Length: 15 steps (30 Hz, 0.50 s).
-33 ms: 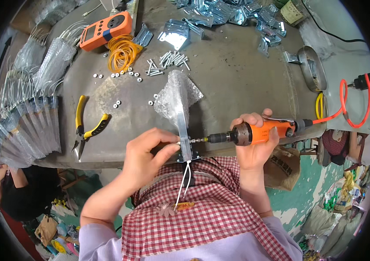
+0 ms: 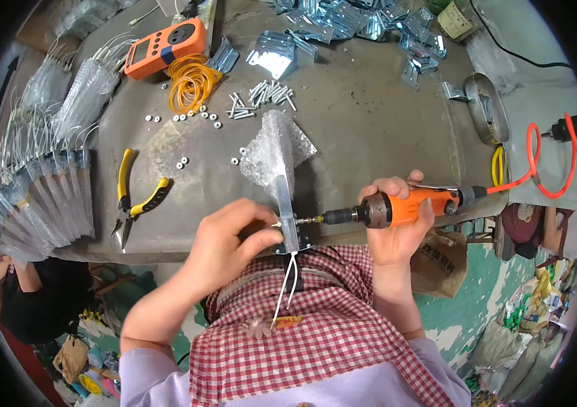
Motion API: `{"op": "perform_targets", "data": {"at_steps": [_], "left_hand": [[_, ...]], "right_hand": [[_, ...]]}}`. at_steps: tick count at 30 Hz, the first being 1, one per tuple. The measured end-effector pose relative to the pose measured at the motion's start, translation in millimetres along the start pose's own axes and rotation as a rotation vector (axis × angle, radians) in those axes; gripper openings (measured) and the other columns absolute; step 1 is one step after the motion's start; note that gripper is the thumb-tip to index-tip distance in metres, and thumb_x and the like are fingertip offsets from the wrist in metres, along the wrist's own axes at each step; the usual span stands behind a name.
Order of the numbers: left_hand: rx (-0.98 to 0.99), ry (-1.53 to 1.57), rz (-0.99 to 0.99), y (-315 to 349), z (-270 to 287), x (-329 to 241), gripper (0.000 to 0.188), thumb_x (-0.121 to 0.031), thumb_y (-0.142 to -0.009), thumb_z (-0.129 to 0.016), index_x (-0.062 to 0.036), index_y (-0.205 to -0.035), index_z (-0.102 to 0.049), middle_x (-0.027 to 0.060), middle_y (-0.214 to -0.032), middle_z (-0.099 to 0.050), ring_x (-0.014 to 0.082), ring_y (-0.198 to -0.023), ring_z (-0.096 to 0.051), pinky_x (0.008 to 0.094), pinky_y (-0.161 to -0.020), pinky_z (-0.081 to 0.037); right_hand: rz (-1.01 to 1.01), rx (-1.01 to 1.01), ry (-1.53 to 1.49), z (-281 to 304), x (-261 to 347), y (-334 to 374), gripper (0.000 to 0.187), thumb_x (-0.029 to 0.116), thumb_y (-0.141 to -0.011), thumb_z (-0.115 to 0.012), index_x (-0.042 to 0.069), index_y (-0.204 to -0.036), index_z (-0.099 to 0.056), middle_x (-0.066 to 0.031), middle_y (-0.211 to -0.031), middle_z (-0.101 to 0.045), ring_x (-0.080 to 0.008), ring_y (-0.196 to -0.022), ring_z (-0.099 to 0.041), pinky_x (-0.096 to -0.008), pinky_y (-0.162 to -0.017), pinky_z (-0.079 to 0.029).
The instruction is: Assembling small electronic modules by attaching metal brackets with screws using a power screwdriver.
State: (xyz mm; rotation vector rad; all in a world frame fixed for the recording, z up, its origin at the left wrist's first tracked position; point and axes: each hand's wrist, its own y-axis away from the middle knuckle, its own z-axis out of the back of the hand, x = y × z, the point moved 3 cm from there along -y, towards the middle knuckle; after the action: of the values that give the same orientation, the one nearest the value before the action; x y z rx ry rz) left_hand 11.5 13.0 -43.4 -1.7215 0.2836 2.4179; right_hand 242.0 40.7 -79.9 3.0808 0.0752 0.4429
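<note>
My right hand [image 2: 400, 227] is wrapped round an orange air screwdriver [image 2: 407, 207] with a lever on top. Its bit points left and meets the side of a flat metal strip part [image 2: 284, 197]. Bubble wrap [image 2: 271, 152] covers the strip's far end, and two white wires [image 2: 282, 292] hang from its near end over my apron. On the strip's left side, opposite the bit, the thumb and index finger of my left hand [image 2: 234, 237] close about a small pale piece that looks like a nut [image 2: 276, 224]. The fingers partly hide it.
Loose screws [image 2: 268, 93] and small nuts [image 2: 183, 161] lie beyond the strip. Yellow-handled pliers [image 2: 129, 197] rest at left, near wrapped wired parts [image 2: 48, 203]. An orange meter [image 2: 166, 49], metal brackets [image 2: 343, 20] and a metal dish [image 2: 486, 108] stand farther off. An orange coiled hose [image 2: 539, 169] runs right.
My left hand's fingertips have shifted slightly beside the strip, showing a little more of the small piece. The screwdriver and the strip stay almost where they were.
</note>
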Motion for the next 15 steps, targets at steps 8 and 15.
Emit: {"op": "perform_targets", "data": {"at_steps": [8, 15], "left_hand": [[0.309, -0.030, 0.140, -14, -1, -6, 0.033, -0.030, -0.081, -0.066, -0.0016, -0.085, -0.049, 0.0125, -0.067, -0.051, 0.0251, -0.059, -0.049, 0.0346, -0.057, -0.041], [0.313, -0.042, 0.122, -17, -2, -4, 0.038, -0.035, -0.080, -0.067, -0.0024, -0.080, -0.046, 0.0116, -0.064, -0.048, 0.0235, -0.056, -0.043, 0.0340, -0.055, -0.039]], "right_hand": [[-0.021, 0.047, -0.054, 7, -7, 0, 0.031, 0.026, -0.079, -0.066, 0.019, -0.106, -0.053, 0.0013, -0.084, -0.054, -0.0146, -0.089, -0.049, -0.0390, -0.091, -0.036], [-0.003, 0.036, -0.041, 5, -7, -1, 0.028, 0.027, -0.080, -0.064, 0.020, -0.105, -0.054, 0.0023, -0.085, -0.053, -0.0139, -0.088, -0.049, -0.0377, -0.090, -0.036]]}}
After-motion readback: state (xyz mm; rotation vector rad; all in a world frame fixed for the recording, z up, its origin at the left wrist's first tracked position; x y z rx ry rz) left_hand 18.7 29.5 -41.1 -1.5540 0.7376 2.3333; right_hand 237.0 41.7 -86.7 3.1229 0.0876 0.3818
